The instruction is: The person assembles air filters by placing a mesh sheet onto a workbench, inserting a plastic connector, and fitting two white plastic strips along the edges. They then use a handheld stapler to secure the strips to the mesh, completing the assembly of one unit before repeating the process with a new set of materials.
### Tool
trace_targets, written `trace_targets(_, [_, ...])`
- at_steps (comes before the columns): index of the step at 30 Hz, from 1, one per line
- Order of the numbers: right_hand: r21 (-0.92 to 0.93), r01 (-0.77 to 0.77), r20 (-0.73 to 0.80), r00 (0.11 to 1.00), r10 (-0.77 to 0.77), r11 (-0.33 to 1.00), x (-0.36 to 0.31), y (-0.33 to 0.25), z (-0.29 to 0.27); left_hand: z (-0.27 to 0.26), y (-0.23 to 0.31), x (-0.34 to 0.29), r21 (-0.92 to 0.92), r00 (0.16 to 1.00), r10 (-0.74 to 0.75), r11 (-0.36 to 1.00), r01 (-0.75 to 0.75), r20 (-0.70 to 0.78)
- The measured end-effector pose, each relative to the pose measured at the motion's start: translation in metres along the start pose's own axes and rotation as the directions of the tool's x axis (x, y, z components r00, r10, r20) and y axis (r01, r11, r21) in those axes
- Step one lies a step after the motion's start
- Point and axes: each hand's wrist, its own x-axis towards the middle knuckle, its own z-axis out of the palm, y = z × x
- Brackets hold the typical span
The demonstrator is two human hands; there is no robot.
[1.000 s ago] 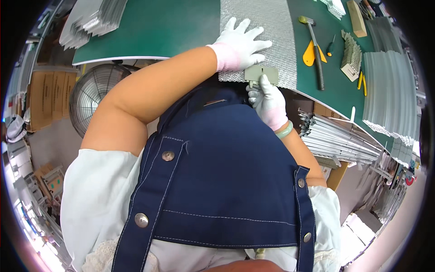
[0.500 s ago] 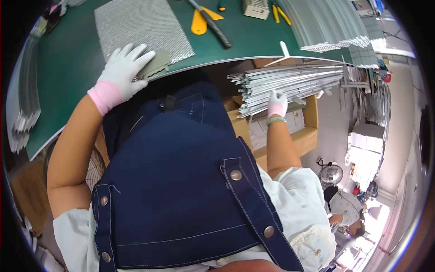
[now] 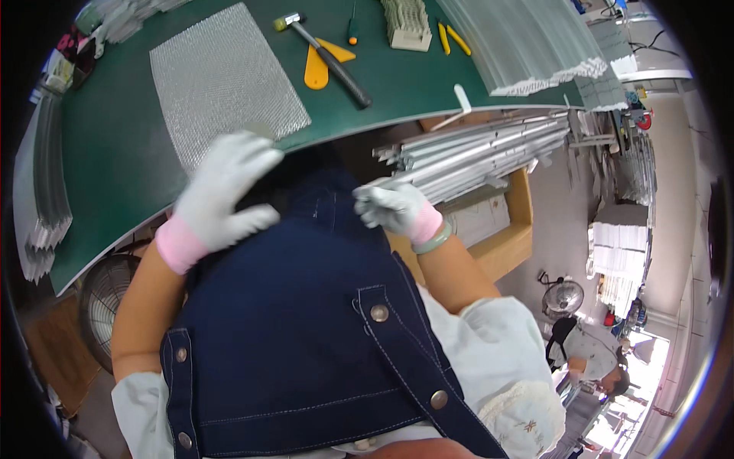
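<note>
My left hand [image 3: 225,191], in a white glove with a pink cuff, is over the front edge of the green table, somewhat blurred. Its fingers are stretched out with the thumb apart. Just past the fingertips, a grey-green piece [image 3: 261,130] shows in part, on the near end of a silver ribbed sheet [image 3: 229,80]. My right hand [image 3: 394,208], gloved alike, is closed at the near ends of a bundle of metal strips [image 3: 474,157]. One light strip end appears pinched in its curled fingers; the palm side is hidden.
A hammer [image 3: 336,65] lies across a yellow scraper [image 3: 316,69], near a screwdriver [image 3: 353,30], a beige block of slotted pieces [image 3: 407,27] and yellow-handled pliers [image 3: 455,38]. Stacked strips stand at both table sides. An open cardboard box [image 3: 505,256] sits below the bundle. A person works far right.
My left hand has come back toward me from the grey-green piece. My right hand has moved left along the strips to their near ends, its fingers now curled.
</note>
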Motion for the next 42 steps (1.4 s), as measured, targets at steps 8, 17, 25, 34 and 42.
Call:
trace_targets(8, [-0.566,0.515,0.384,0.855,-0.348,0.644,0.017,-0.042,0.085,-0.003,0.044,0.004,-0.835,0.965,-0.262,0.533,0.141,-0.004])
trace_targets(17, [0.559,0.516,-0.208,0.845,-0.493,0.649,0.011,-0.037,0.001,-0.061,0.031,-0.040,-0.771,0.412,-0.655,0.492,-0.403,-0.633])
trace_targets(25, [0.075,0.777,-0.314,0.614,-0.725,0.625,-0.026,-0.038,0.070,-0.076,0.041,-0.058,-0.740,0.305,-0.691,0.669,-0.076,-0.656])
trace_targets(34, [0.310,0.702,-0.271,0.712,-0.648,0.641,-0.004,-0.064,0.075,-0.090,0.021,-0.098,-0.706,0.252,-0.659,0.649,-0.284,-0.708])
trace_targets(42, [0.408,0.778,-0.251,0.600,-0.760,0.479,-0.037,-0.103,0.045,-0.083,0.012,-0.104,-0.809,0.194,-0.802,0.492,-0.323,-0.565])
